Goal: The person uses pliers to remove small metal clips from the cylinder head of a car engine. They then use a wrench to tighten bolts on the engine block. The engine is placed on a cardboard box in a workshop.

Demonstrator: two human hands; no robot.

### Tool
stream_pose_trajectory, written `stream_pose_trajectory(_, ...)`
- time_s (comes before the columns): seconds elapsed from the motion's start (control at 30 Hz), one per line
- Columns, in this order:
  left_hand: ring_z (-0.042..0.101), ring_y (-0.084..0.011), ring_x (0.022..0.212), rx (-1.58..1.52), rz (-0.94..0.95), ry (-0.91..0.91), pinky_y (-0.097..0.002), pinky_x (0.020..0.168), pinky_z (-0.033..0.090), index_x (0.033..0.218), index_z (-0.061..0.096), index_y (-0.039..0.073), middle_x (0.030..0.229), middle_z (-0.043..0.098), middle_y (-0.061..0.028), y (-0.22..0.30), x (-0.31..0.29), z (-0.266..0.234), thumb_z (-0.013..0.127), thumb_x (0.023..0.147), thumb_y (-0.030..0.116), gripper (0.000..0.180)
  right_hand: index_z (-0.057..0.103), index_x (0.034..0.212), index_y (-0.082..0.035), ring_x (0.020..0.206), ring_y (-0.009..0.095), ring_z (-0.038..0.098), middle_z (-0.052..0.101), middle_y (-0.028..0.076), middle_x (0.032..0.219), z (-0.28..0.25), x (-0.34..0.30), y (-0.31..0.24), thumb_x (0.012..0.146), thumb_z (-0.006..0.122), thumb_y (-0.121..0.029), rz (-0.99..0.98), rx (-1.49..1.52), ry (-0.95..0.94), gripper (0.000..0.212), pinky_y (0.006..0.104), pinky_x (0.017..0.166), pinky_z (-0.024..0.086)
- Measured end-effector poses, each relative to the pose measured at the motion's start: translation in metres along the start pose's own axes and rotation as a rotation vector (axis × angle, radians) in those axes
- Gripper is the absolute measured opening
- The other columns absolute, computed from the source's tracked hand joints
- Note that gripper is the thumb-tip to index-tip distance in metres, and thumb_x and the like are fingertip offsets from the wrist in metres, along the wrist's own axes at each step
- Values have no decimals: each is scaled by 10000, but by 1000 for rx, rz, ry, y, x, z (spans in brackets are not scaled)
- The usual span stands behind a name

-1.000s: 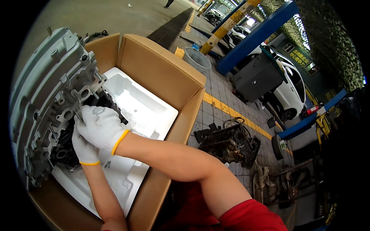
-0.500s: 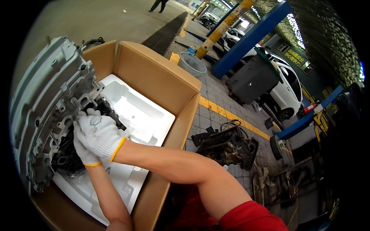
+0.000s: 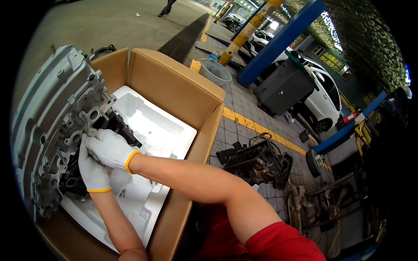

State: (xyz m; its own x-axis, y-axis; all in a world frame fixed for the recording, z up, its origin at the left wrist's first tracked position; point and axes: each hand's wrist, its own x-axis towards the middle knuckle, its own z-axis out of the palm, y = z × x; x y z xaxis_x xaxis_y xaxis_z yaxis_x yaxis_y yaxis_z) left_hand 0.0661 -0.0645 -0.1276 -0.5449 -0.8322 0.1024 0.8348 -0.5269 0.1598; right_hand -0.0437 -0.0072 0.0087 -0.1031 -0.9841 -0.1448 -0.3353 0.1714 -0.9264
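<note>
A grey metal engine stands on the left, its side with round ports facing my hands. My right hand, in a white knit glove with a yellow cuff, is closed with its fingertips by the ports. Just below and to its left, my left hand wears a matching glove, its fingers pressed together against the right one. Anything pinched between them is hidden by the gloves. Black engine parts lie behind and under the hands. A few small bolts rest in the white foam tray.
The tray sits in an open cardboard box. To the right, a dirty engine part lies on the tiled floor. Beyond stand a clear bucket, a grey bin, a blue post and a white car.
My right hand has tilted and its fingers have curled more. The left hand has slid slightly down and left, showing more of its back. A distant person has stepped left.
</note>
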Motion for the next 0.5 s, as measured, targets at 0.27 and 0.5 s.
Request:
stream_pose_trajectory(0.27,640,-305,1351,-3,85,-223,-475,1234,455,1509,585,48,1488,660,-153,-20,1,-6,432,1211,370,464,640,1108,-55,804,378,761,714,193,1001,9,-11,-8,1009,637,-311,-336,-972,279,274,511,670,609)
stream_pose_trajectory(0.5,577,-320,1415,-56,-4,-319,-499,1283,380,1498,596,51,1529,626,-161,-26,9,2,467,1175,404,495,670,1059,-67,857,360,730,733,164,944,16,-13,16,947,647,-247,-510,-934,473,213,483,702,592)
